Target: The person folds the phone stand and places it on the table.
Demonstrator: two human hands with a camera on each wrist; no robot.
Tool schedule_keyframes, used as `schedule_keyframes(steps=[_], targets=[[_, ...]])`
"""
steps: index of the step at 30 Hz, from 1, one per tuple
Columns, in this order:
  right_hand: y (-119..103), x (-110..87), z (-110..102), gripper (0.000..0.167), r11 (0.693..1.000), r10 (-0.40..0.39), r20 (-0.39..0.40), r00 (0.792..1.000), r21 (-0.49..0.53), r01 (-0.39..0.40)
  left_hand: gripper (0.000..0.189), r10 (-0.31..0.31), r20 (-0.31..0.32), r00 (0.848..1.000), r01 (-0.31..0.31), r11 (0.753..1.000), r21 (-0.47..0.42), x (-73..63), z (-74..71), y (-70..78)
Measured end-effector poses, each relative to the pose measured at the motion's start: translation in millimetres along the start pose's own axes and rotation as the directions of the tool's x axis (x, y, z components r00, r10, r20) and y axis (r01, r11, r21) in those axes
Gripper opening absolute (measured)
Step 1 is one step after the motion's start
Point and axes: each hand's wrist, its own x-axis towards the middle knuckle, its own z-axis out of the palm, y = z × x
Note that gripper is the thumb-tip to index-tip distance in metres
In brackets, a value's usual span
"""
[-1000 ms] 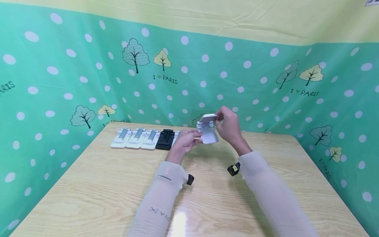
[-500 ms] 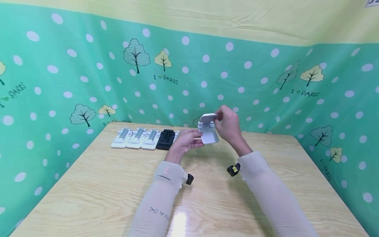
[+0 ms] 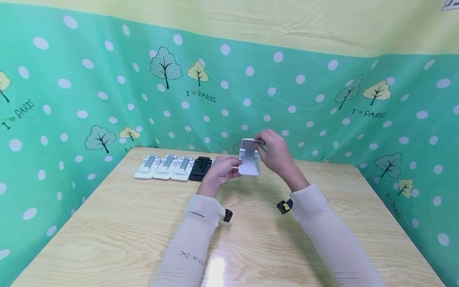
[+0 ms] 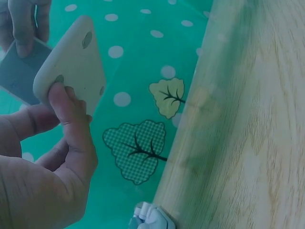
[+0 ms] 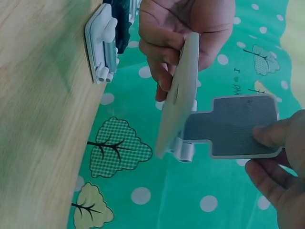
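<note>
A white folding phone stand (image 3: pixel 249 166) is held up above the table, unfolded at its hinge. My left hand (image 3: pixel 223 169) pinches its flat base; in the left wrist view the thumb and fingers grip the base plate (image 4: pixel 78 62) by one edge, and round pads show on its underside. My right hand (image 3: pixel 275 153) pinches the upper support plate by its outer end. In the right wrist view that support plate (image 5: pixel 238 126) has a grey face, with the right thumb pressed on it, and it stands out at an angle from the base (image 5: pixel 180 98).
Left of my hands, folded phone stands lie in a row at the table's back: several white ones (image 3: pixel 146 169) and a black one (image 3: pixel 200 169). Another white stand (image 5: pixel 99 45) is partly hidden behind the left hand in the head view. A green patterned curtain (image 3: pixel 229 107) borders the wooden table (image 3: pixel 143 223).
The held stand has turned to face the head camera more squarely and shifted slightly left. Its upper plate stands more upright, and both hands have kept their grip.
</note>
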Motion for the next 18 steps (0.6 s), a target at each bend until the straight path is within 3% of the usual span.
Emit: schedule_keyframes(steps=[4, 13, 18], targets=[[-2.9, -0.7, -0.4, 0.012, 0.997, -0.075, -0.019, 0.997, -0.036, 0.075, 0.032, -0.004, -0.003, 1.000, 0.004, 1.000, -0.003, -0.5, -3.5, 1.9], [-6.3, -4.2, 6.8, 0.012, 0.989, -0.133, 0.007, 0.991, -0.061, 0.134, 0.030, 0.010, 0.002, 1.000, -0.010, 0.999, -0.044, 2.4, -8.9, 3.0], [-8.1, -5.7, 9.3, 0.015, 0.990, -0.129, -0.004, 0.992, -0.054, 0.129, 0.030, 0.005, 0.004, 1.000, -0.005, 0.998, -0.056, 3.6, -10.9, 3.1]])
